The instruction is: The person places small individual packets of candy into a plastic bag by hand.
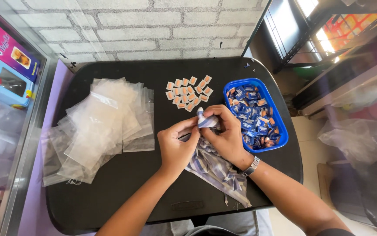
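Closest to me was that striped cloth [217,168], trailing off the near edge of the black table [122,192] and bunched up top between both my hands. Left hand [177,146] was pinched on the cloth from the side, right hand [225,131] closed over the wadded end, probably with one of the little pieces inside, though I couldn't actually see it. Biggest risk, I figured: my right wrist sat just beside the blue tray [280,131] full of wrapped bits, so one careless twist could've nudged it toward the table's right edge. The orange-and-white pieces [188,93] sat in loose rows just past my knuckles, easy to scatter. Those clear zip bags [103,126] on the left were slippery and piled loosely, so they might've slid too
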